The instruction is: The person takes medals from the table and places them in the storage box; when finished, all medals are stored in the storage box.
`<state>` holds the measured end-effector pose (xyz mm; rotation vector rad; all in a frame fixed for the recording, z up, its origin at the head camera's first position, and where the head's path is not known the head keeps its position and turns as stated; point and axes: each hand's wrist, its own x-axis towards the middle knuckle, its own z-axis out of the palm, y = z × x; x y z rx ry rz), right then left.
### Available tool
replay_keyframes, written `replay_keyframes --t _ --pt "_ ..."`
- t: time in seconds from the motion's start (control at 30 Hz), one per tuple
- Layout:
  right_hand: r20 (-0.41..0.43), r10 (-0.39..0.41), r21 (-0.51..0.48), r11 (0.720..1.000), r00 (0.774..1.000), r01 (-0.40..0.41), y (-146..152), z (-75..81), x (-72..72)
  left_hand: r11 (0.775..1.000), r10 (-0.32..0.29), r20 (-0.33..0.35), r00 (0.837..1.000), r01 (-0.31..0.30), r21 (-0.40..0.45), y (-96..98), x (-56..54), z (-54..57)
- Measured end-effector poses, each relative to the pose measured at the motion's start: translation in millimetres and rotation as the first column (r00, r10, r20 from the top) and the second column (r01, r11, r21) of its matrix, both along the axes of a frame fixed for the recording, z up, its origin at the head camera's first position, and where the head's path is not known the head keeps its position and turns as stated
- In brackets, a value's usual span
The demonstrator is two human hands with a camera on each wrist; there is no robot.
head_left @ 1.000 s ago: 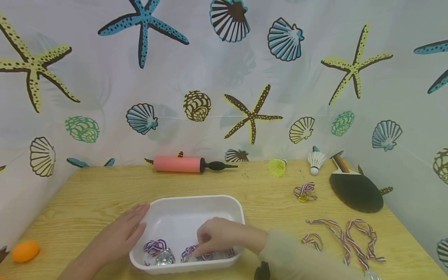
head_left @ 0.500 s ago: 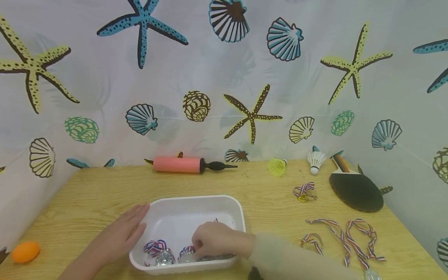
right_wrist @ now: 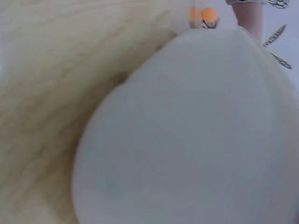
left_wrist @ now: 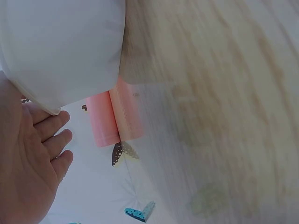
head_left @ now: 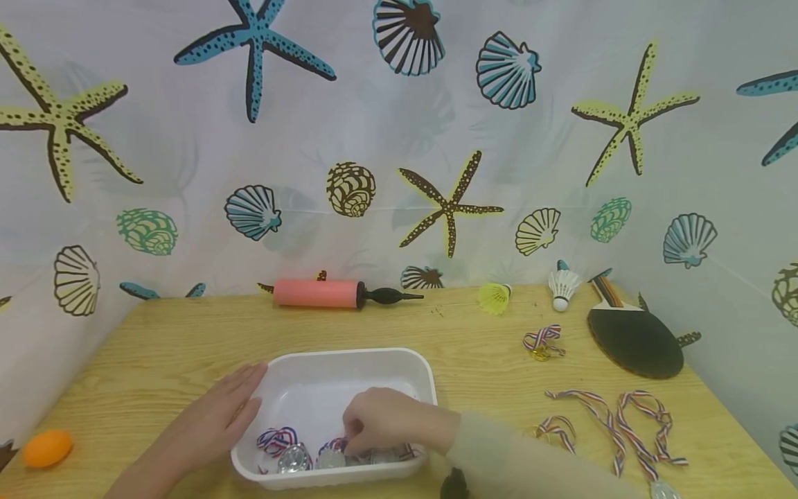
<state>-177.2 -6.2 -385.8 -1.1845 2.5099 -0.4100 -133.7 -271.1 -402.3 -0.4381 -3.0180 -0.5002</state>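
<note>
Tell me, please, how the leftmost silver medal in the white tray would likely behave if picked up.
The striped ribbon beside it lies in loose coils, so it would probably dangle and could tangle. The silver medal looks like a flat, shiny disc, so it is likely stiff and perhaps slightly slippery.

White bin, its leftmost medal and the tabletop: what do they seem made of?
White bin: probably plastic, smooth, faintly shiny; rounded moulded corners suggest it. Leftmost medal: silvery and shiny, likely metal, though plated plastic is possible. Tabletop: wood or wood-look laminate, satin-looking, with visible grain streaks.
</note>
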Motion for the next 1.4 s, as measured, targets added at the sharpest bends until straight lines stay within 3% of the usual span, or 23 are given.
replay_keyframes --t 0.23,0.4,0.5,0.67,0.8,1.03,1.13,1.33,1.4 --pt "0.031 -0.003 -0.149 0.989 1.000 0.008 25 22.0 -9.5 1.000 -0.001 -0.002 1.000 0.001 0.001 -0.6 -0.4 -0.2" --pt "0.128 -0.048 -0.276 0.958 0.991 0.082 62 32.3 -13.2 1.000 0.007 0.009 1.000 -0.007 -0.003 0.2 0.1 0.8" --pt "0.143 -0.099 -0.317 0.938 0.985 0.141 91 36.1 -13.0 1.000 0.003 0.005 1.000 -0.003 -0.005 1.7 -0.3 1.2" --pt "0.132 -0.166 -0.393 0.896 0.977 0.205 143 33.5 -11.5 1.000 -0.007 0.003 1.000 0.007 -0.005 2.5 -0.6 1.6" --pt "0.136 -0.184 -0.422 0.878 0.973 0.225 185 20.4 -11.7 1.000 0.003 0.014 1.000 -0.003 -0.007 2.8 -0.7 2.3" --pt "0.196 -0.190 -0.372 0.893 0.962 0.252 241 -5.5 -7.4 1.000 0.022 0.033 0.999 -0.022 -0.017 2.5 -0.1 0.8" --pt "0.154 -0.199 -0.336 0.910 0.968 0.241 255 -15.1 -4.7 1.000 0.023 0.034 0.999 -0.022 -0.020 2.2 0.6 0.4" --pt "-0.024 -0.177 -0.256 0.952 0.984 0.165 266 -28.3 -1.6 1.000 0.020 0.038 0.999 -0.020 -0.016 3.1 0.4 1.4" --pt "-0.034 -0.170 -0.244 0.957 0.985 0.157 266 -30.1 -1.1 1.000 0.018 0.040 0.999 -0.018 -0.014 3.8 0.1 2.0"
